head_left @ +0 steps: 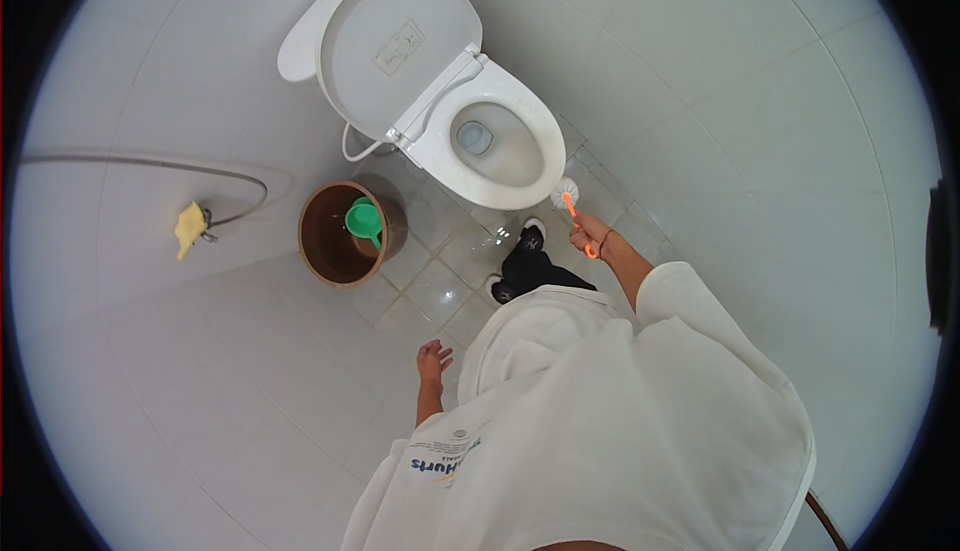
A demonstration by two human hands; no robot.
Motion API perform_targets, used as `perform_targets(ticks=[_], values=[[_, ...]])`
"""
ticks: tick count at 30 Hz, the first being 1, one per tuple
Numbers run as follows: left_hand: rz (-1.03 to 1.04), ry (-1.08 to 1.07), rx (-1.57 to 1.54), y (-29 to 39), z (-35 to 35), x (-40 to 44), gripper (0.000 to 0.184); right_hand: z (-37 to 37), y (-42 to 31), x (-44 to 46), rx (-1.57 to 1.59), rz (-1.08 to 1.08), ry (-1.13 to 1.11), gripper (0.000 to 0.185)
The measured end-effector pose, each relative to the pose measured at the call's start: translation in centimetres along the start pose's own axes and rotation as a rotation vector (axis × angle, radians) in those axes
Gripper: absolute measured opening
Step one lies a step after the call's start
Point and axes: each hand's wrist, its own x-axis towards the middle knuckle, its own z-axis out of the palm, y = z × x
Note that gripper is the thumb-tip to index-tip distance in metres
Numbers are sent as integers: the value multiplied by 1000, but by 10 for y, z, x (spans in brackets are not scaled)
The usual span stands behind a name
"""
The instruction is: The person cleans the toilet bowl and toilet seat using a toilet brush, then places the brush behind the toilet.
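Note:
My right hand (592,235) is wrapped round the orange handle of a toilet brush (568,198). The brush's white round head points away from me, beside the front rim of the toilet bowl (507,195). My left hand (433,361) hangs at my side over the tiled floor, its fingers loosely apart and holding nothing. The toilet's seat is down, and its lid (400,41) is raised against the tank (300,48). Some water shows in the bottom of the bowl.
Left of the toilet stands a brown bucket (312,241) with a green dipper (364,221) inside. A yellow cloth (189,229) hangs by a hose (150,160) on the left wall. White tiled walls surround me closely. The floor tiles (437,292) look shiny.

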Motion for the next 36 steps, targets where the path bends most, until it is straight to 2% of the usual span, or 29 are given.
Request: perform_targets(ticks=[6,9,12,15,18,22,27,33,34,36], values=[[-233,-26,-9,-116,-9,-5,30,9,7,-72,-159,-72,-116,17],[-296,-35,-32,-129,-4,3,30,12,14,-111,-144,-85,-173,17],[-310,23,-122,-142,-7,6,30,26,20,-161,-146,-88,-207,27],[-245,29,-195,-129,-5,12,31,56,21,-212,-297,-148,-358,38],[-152,45,-171,-94,10,5,31,110,9,-236,-384,-206,-409,44],[-52,59,-194,-54,31,3,31,167,-10,-247,-386,-204,-555,42],[92,111,-246,-18,81,-24,31,220,-71,-237,-457,-140,-711,42],[25,237,-317,-44,125,-59,33,282,-126,-204,-412,-31,-770,31],[3,245,-335,-52,129,-68,33,294,-133,-196,-385,-7,-761,22],[-88,308,-360,-80,135,-78,33,308,-138,-184,-397,-11,-801,18]])
